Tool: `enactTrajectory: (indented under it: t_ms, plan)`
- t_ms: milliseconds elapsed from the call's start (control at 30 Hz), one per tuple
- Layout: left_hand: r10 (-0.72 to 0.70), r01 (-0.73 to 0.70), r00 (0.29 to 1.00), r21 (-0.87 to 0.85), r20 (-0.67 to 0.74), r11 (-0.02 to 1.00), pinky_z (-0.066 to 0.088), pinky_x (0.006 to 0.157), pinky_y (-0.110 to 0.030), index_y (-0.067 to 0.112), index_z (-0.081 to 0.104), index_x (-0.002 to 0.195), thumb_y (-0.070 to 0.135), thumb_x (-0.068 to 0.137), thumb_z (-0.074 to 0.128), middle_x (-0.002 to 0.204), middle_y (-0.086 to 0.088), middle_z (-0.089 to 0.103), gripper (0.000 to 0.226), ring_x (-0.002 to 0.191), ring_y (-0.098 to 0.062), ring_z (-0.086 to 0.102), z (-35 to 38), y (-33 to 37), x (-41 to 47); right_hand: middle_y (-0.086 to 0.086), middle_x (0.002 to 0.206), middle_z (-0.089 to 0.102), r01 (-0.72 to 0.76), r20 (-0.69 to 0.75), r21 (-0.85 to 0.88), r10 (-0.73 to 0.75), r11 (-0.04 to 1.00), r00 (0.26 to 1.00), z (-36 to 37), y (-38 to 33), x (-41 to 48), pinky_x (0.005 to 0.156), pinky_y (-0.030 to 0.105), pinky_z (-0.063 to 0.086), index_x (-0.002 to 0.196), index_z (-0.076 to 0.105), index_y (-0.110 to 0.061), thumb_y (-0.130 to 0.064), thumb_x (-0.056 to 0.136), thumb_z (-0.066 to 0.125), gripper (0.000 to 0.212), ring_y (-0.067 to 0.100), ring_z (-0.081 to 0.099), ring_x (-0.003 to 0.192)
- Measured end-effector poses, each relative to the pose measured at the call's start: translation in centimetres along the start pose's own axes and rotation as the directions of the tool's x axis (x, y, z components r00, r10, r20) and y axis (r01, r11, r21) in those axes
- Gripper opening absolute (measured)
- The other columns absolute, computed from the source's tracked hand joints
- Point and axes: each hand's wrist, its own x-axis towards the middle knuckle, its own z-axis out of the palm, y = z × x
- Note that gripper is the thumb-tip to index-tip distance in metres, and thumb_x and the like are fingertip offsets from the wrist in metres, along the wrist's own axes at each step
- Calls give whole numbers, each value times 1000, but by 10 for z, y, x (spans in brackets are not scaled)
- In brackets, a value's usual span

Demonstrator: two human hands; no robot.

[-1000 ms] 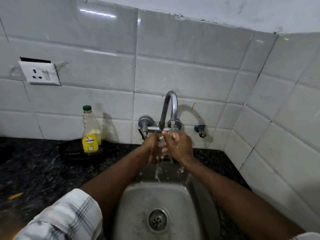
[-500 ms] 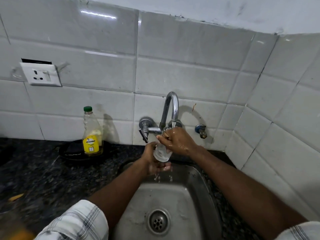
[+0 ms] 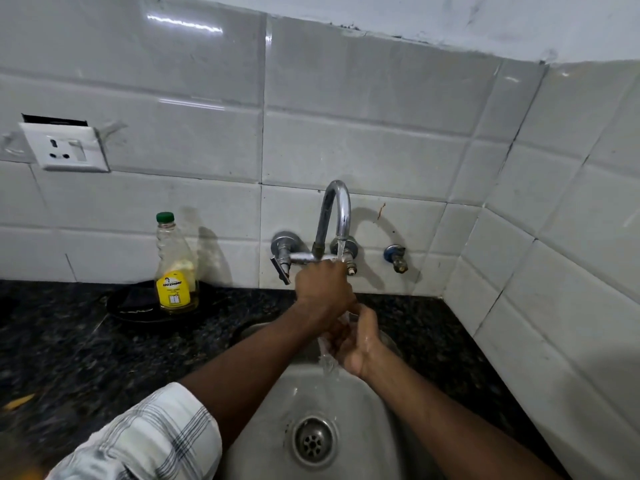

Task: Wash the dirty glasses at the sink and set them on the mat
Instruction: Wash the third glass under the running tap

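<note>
Half a second ago your right hand (image 3: 353,344) was up by the tap and your left hand (image 3: 323,289) was lower, under the glass. Now they have swapped: your left hand is up high, just under the curved shiny metal tap (image 3: 334,216), and your right hand is lower, over the sink.

The small clear glass (image 3: 341,323) is between your two hands, above the back of the round grey metal sink (image 3: 363,410). Most of it is hidden by your fingers and the water, so you cannot tell which way its open end points or how its long side runs.

Your left arm comes in from the lower left, with the white checked sleeve (image 3: 145,438) rolled up. The back of that hand faces you and its fingers curl down and shut over the top of the glass. Your right arm comes in from the lower right. That hand is cupped around the glass from below, with the thumb up.

Water runs from the tap onto your hands and falls into the sink. A clear plastic bottle with a green cap and yellow label (image 3: 175,268) stands on the dark speckled stone table (image 3: 69,341), well to the left.
</note>
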Motion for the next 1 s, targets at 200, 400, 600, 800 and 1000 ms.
enactTrajectory:
  t_ms: [200,400,600,800,1000]
  plan:
    - [-196,231,973,-446,123,865,48,72,-31,10,62,81,26,93,51,89,-11,63,23,88,-33,66,5,-42,-3,11,82,75,131,120,-73,-121,989,985,6,-11,9,64,30,55,95,70,-4,-16,98,48,25,18,72,68]
    - [-485,642,749,-674,451,366,53,77,-35,-2,64,110,35,88,52,107,-22,68,44,100,-38,66,24,-76,-3,2,78,71,687,579,-707,-420,167,699,14,-29,5,69,20,53,84,65,-14,-4,91,59,14,7,67,70]
    - [-588,594,752,-694,300,406,46,74,-34,4,53,79,26,97,51,71,-8,56,29,83,-31,59,-4,-83,10,4,87,71,666,770,-628,-196,-403,608,22,-62,3,75,35,56,89,68,-10,-7,84,55,14,15,66,80]
    - [-573,565,788,-635,226,527,41,62,-28,-1,61,113,27,97,54,100,-16,66,34,69,-22,58,-9,-77,28,3,88,71,650,741,-655,-160,-385,652,18,-63,-2,77,31,56,89,66,-8,-2,85,55,14,13,67,82]
    - [-553,551,809,-583,198,597,54,82,-36,4,66,110,38,89,50,110,-18,70,44,99,-33,65,-5,-75,23,3,85,69,629,726,-665,-148,-404,672,16,-66,-1,72,30,54,87,65,-10,-3,82,57,12,14,65,78]
